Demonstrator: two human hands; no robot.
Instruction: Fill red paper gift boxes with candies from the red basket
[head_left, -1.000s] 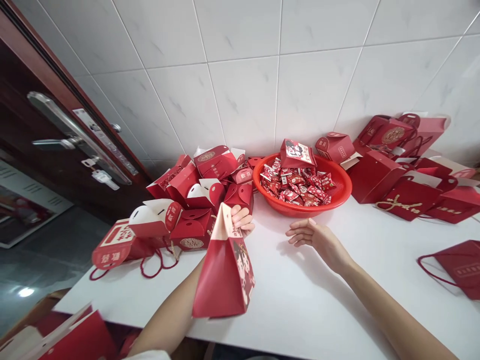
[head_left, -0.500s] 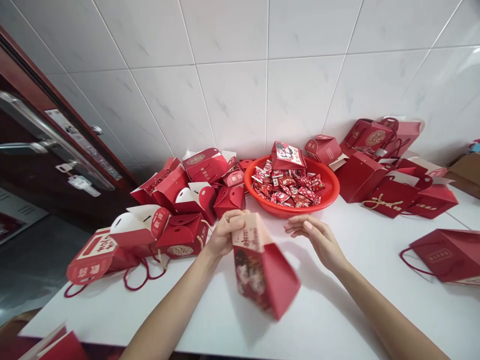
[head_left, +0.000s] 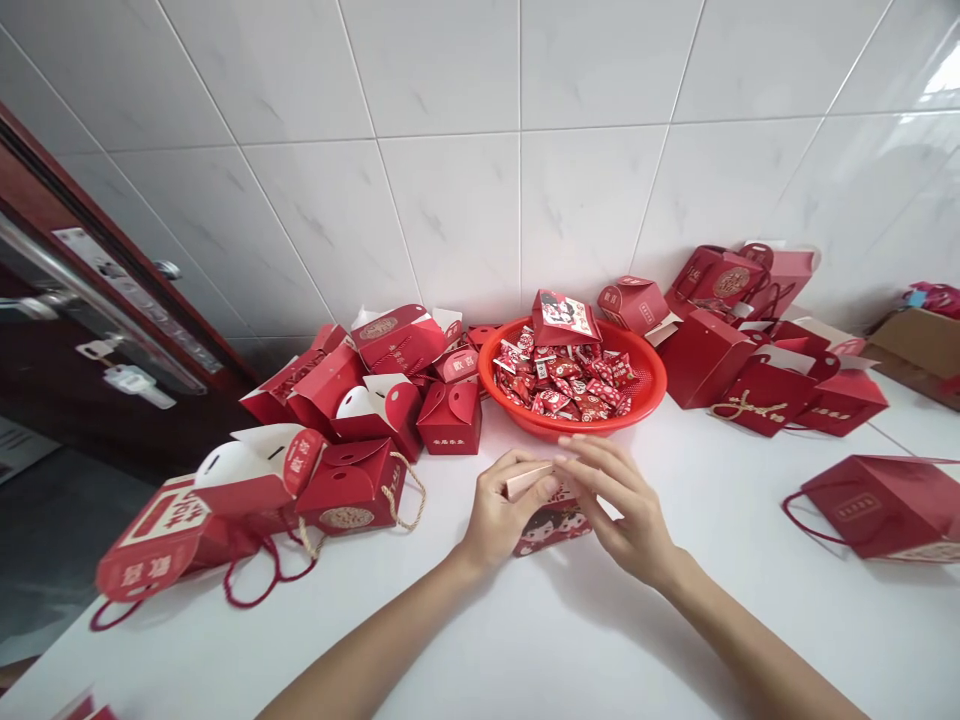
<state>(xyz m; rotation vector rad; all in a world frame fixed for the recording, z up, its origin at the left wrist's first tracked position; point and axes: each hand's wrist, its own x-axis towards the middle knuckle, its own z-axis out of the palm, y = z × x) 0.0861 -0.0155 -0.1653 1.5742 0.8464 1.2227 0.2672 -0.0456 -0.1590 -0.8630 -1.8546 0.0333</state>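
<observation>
- 1 printed box (head_left: 555, 525), between left hand (head_left: 495, 510) and right hand (head_left: 626, 510);
- 1 red basket (head_left: 646, 395) just beyond both; 1 carton (head_left: 566, 318) atop its candies (head_left: 570, 385);
- left hand pinches the box's top;
- right arched over it, fingers bent; whether gripping, cannot tell

one rounded red box flap (head_left: 302, 460) reads "歡喜".

One near view from head height, forward and down over the table (head_left: 465, 655)
</observation>
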